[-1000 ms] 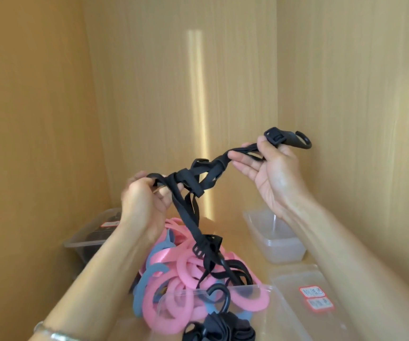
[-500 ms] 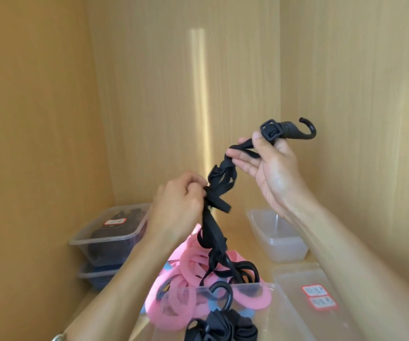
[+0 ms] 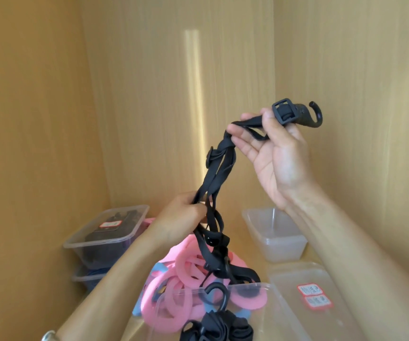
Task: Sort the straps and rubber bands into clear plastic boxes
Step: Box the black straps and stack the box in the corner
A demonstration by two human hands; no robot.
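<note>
Black hook strap (image 3: 213,179): held in the air between both hands, above the heap of pink rubber bands (image 3: 186,263). Lower end trailing onto that heap and tangled there with more black webbing.

Right hand (image 3: 277,153): raised high, thumb and fingers (image 3: 245,134) pinching the webbing just behind the buckle and hook (image 3: 307,114). Judged a means of letting the length hang and show its twists.

Left hand (image 3: 183,212): lower, fingers curled round the doubled strands at mid-length. Judged to be parting loops or gathering slack for folding.

Near clear plastic box (image 3: 260,285): folded black straps (image 3: 218,328) already inside, hence the likely destination.

Empty clear box (image 3: 284,247): right rear, open. Loose lid (image 3: 292,274) with two red-edged labels lying just in front of it.

Lidded box (image 3: 124,217): at left, stacked on another, contents dark and not identifiable.

Step in hand: untangling before folding. Risk noted: lower hardware snagging rubber bands and carrying some into the strap box.
</note>
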